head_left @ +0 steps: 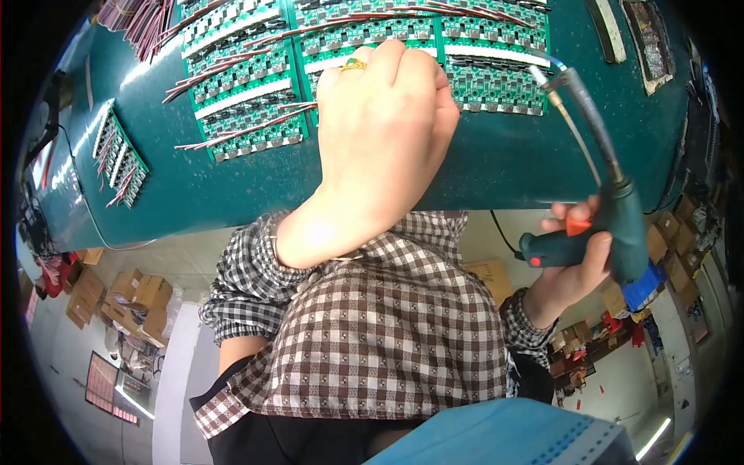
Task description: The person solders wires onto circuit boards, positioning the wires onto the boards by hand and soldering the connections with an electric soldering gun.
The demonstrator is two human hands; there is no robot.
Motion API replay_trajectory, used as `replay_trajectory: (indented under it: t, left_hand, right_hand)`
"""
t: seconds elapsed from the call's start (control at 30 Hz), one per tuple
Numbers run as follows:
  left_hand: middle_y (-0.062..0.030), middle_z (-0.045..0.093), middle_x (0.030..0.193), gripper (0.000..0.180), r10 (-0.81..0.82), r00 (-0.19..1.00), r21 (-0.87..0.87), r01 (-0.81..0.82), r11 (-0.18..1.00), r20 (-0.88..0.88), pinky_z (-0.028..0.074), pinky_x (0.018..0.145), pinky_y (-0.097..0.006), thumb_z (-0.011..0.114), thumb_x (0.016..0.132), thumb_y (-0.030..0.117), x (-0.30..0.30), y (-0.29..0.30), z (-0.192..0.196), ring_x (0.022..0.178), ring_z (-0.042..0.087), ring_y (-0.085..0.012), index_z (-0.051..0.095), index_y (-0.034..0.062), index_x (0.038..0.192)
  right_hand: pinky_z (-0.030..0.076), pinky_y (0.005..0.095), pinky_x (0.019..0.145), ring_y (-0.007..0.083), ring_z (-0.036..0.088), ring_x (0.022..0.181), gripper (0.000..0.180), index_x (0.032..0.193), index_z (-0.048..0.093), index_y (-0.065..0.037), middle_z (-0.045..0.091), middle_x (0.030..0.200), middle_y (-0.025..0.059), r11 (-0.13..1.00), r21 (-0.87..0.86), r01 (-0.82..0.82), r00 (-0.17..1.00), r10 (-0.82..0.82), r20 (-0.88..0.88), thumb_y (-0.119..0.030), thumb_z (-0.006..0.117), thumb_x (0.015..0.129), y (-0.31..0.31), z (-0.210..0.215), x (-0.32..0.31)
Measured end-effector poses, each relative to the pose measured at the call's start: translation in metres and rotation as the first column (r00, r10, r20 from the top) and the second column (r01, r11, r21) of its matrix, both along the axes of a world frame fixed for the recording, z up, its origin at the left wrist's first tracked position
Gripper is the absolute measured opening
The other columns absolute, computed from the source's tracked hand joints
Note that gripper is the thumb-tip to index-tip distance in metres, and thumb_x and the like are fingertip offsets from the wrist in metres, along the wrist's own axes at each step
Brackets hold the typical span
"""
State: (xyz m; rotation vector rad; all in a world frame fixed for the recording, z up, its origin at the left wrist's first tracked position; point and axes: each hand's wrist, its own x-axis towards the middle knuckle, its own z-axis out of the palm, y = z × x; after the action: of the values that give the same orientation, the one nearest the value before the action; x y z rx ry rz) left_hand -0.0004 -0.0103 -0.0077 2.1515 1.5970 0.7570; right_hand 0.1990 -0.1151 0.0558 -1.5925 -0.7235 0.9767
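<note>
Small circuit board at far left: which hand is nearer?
Left. The left hand is right of the small board, over larger boards; the right hand is farther right, holding a soldering gun.

Green circuit boards [504, 93] lie side by side on the table [256, 186], back from its near edge, thin reddish wires [198, 145] across them. The dark green soldering gun [626, 225] is raised by that edge's right part, tip pointing toward the boards.
</note>
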Motion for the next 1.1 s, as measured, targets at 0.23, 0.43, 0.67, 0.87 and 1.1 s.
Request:
replay_trajectory:
  t: [0.23, 0.43, 0.67, 0.87, 1.1]
  left_hand:
    - [-0.0001, 0.052, 0.07, 0.014, -0.017, 1.0, -0.027, 0.017, 1.0, 0.003, 0.037, 0.061, -0.032, 0.067, 0.071, 0.006, 0.002, 0.001, 0.005, 0.067, 0.052, -0.018, 0.055, 0.0096, 0.076]
    - [-0.0054, 0.052, 0.075, 0.017, -0.037, 0.999, -0.065, 0.037, 0.997, 0.001, 0.038, 0.063, -0.036, 0.067, 0.066, 0.008, -0.002, -0.002, 0.006, 0.068, 0.053, -0.0236, 0.057, 0.008, 0.079]
    - [-0.0097, 0.058, 0.099, 0.035, -0.203, 0.979, 0.07, 0.202, 0.977, -0.005, 0.046, 0.072, -0.035, 0.068, 0.069, 0.0, -0.013, -0.019, 0.009, 0.085, 0.057, -0.0251, 0.066, 0.0065, 0.103]
    - [-0.0092, 0.058, 0.098, 0.035, -0.235, 0.972, 0.073, 0.237, 0.969, -0.027, 0.046, 0.072, -0.036, 0.069, 0.069, 0.002, -0.014, -0.017, 0.009, 0.084, 0.057, -0.0252, 0.065, 0.0058, 0.104]
    - [-0.0078, 0.057, 0.099, 0.035, -0.24, 0.969, 0.07, 0.244, 0.967, -0.057, 0.044, 0.071, -0.035, 0.07, 0.07, 0.003, -0.015, -0.016, 0.007, 0.084, 0.056, -0.024, 0.065, 0.0069, 0.104]
  right_hand:
    - [0.037, 0.0531, 0.102, 0.0288, 0.062, 0.093, 0.049, 0.115, 0.046, 0.006, 0.063, 0.091, 0.0126, 0.97, 0.233, 0.073, 0.707, 0.114, -0.698, -0.037, 0.051, 0.092, 0.052, -0.031, 0.021]
    - [0.012, 0.0545, 0.113, 0.0288, 0.061, 0.088, 0.048, 0.107, 0.044, 0.005, 0.059, 0.086, 0.0108, 0.959, 0.276, 0.064, 0.551, 0.197, -0.811, -0.032, 0.064, 0.084, 0.086, -0.06, 0.007]
    - [0.013, 0.0546, 0.113, 0.0304, 0.062, 0.086, 0.05, 0.108, 0.044, 0.007, 0.059, 0.086, 0.0125, 0.964, 0.253, 0.086, 0.62, 0.147, -0.77, -0.035, 0.061, 0.086, 0.085, -0.056, 0.002]
    - [0.013, 0.0547, 0.113, 0.0308, 0.062, 0.086, 0.05, 0.109, 0.044, 0.007, 0.059, 0.086, 0.0128, 0.963, 0.239, 0.123, 0.623, 0.112, -0.774, -0.035, 0.06, 0.087, 0.083, -0.058, 0.002]
    - [0.012, 0.0539, 0.113, 0.0308, 0.062, 0.086, 0.05, 0.109, 0.043, 0.008, 0.058, 0.087, 0.0127, 0.96, 0.265, 0.092, 0.618, 0.154, -0.771, -0.035, 0.06, 0.087, 0.083, -0.059, 0.003]
